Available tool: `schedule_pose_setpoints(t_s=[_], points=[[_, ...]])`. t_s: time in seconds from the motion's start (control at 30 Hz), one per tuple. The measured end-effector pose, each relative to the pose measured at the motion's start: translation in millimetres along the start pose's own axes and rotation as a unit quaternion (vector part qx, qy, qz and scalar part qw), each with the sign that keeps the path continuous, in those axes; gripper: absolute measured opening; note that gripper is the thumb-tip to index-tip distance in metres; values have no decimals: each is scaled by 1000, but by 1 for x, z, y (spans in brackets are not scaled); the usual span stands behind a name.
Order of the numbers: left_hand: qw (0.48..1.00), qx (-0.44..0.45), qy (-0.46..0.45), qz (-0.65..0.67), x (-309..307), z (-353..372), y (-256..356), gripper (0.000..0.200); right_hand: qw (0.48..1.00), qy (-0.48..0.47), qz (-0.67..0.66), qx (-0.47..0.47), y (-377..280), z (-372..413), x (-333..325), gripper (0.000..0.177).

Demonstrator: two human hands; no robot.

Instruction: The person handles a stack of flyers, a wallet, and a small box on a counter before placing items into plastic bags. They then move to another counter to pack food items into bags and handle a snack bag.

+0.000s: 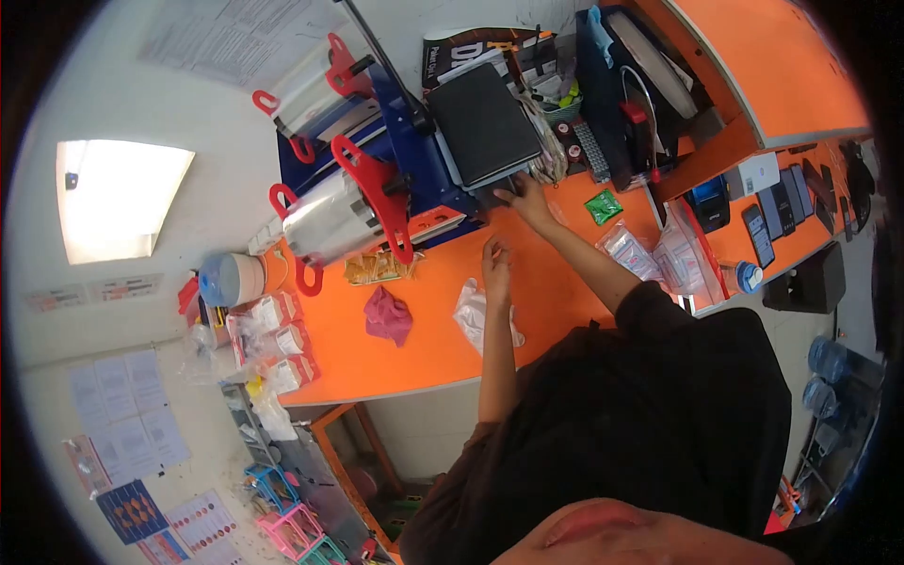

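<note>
My right hand (pixel 527 203) reaches to the lower edge of a stack, its fingers closed around a dark flat item (pixel 492 192) that sticks out there. Lying on top of that stack is a black book (pixel 485 124). My left hand (pixel 497 267) is over the orange table (pixel 556 273), fingers loosely bent and nothing in them. A crumpled white cloth (pixel 471 314) lies just below it, partly behind my left forearm. Farther left on the table rests a pink cloth (pixel 387 315).
A blue machine with clear rollers and red handles (pixel 344 221) stands left of the stack. Wrapped snacks (pixel 377 267) lie under it. To the right are a green packet (pixel 603 206), plastic bags (pixel 683 254) and several phones (pixel 758 235). Red-and-white boxes (pixel 292 358) sit at the left edge.
</note>
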State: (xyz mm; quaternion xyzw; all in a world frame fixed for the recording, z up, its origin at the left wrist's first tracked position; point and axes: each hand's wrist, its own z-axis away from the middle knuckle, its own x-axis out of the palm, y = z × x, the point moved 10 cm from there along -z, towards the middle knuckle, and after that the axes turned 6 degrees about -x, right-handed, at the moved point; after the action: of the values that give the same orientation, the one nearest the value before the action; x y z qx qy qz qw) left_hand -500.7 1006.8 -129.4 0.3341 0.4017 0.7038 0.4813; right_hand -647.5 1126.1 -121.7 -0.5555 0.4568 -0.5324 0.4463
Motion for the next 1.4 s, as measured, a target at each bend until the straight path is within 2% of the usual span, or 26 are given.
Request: schedule_pose_setpoints(t_s=[0.07, 0.13, 0.17, 0.23, 0.27, 0.33, 0.37, 0.5, 0.6, 0.67, 0.77, 0.83, 0.87, 1.0, 1.07, 1.1, 1.23, 1.3, 1.4], points=[[1000, -27, -8, 3, 2, 7, -12, 32, 999, -9, 30, -6, -5, -11, 10, 43], [998, -54, -18, 5, 5, 13, -21, 30, 995, 84, 45, 2, -13, -6, 4, 35], [997, -76, -25, 9, 10, 15, -27, 29, 993, 115, -8, 14, -14, -3, 5, 30], [993, -103, -49, 4, 16, 24, -38, 28, 992, 93, 8, 88, -1, 3, 11, 22], [994, -101, -39, -3, 15, 26, -39, 27, 994, 98, 44, -3, -19, 5, 13, 24], [995, -93, -37, -3, 20, 25, -48, 27, 981, 192, -21, -29, -20, 13, 11, 27], [996, -88, -33, 5, 16, 25, -53, 28, 980, 192, -41, 31, -8, 17, 12, 27], [994, -90, -64, -1, 10, 28, -57, 28, 971, 229, -59, 28, -10, 22, 3, 23], [994, -91, -57, -21, 0, 46, -47, 29, 972, 203, -117, -27, -9, 16, 3, 22], [992, -105, -61, -28, -2, 54, -52, 31, 989, 130, -51, -46, -5, 8, 10, 23], [991, -119, -59, 0, -13, 62, -63, 32, 991, 125, -37, -42, -9, 9, 7, 24], [994, -103, -34, -7, -18, 69, -59, 27, 978, 200, -53, -24, -27, 20, -1, 24], [995, -102, -8, -2, -26, 73, -58, 27, 977, 201, -70, -21, -27, 20, 2, 25], [993, -115, -3, 23, -31, 84, -62, 29, 975, 166, -147, -34, 12, 10, 13, 29], [993, -114, -15, 23, -32, 88, -64, 30, 943, 208, -261, -3, -2, 20, 3, 30], [993, -117, -10, 31, -35, 91, -67, 30, 933, 230, -278, -13, -2, 24, 2, 31], [990, -137, -9, 38, -39, 104, -76, 30, 930, 238, -281, -14, 2, 9, 9, 28], [989, -143, -12, 31, -41, 113, -72, 30, 964, 216, -154, 0, -4, 2, 7, 24], [987, -156, -7, 22, -48, 116, -76, 31, 973, 202, -110, 20, 15, -7, 3, 23]])
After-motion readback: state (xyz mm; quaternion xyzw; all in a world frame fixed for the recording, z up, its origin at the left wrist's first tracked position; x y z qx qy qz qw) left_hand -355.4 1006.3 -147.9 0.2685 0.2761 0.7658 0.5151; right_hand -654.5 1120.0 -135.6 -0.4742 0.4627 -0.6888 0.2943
